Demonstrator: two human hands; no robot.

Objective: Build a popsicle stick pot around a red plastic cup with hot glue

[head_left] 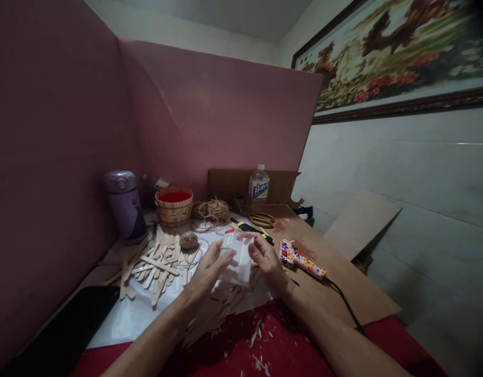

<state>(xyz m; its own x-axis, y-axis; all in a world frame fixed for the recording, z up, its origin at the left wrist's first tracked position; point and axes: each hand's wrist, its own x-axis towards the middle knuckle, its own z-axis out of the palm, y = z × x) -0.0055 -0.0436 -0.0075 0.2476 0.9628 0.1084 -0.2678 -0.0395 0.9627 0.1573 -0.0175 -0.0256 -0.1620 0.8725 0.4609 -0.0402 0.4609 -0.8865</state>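
Between my two hands is a small translucent plastic box (241, 262) with a green-and-white label and a bit of red at its top. My left hand (213, 264) grips its left side, thumb across the front. Fingers of my right hand (268, 257) are bent round its upper right edge. What the box contains cannot be made out. Wooden craft sticks (163, 267) lie in a loose pile left of my hands, beside a small ball of twine (189, 240). Just beyond the box rests a black-and-yellow utility knife (252, 229).
A patterned glue gun (302, 260) with a black cord lies on the cardboard (343, 288) at right. Scissors (261, 219), a bottle (259, 186), twine (213, 210), a wooden bucket (174, 209) and a purple flask (125, 209) stand or lie behind. Wood scraps litter the red cloth (233, 361).
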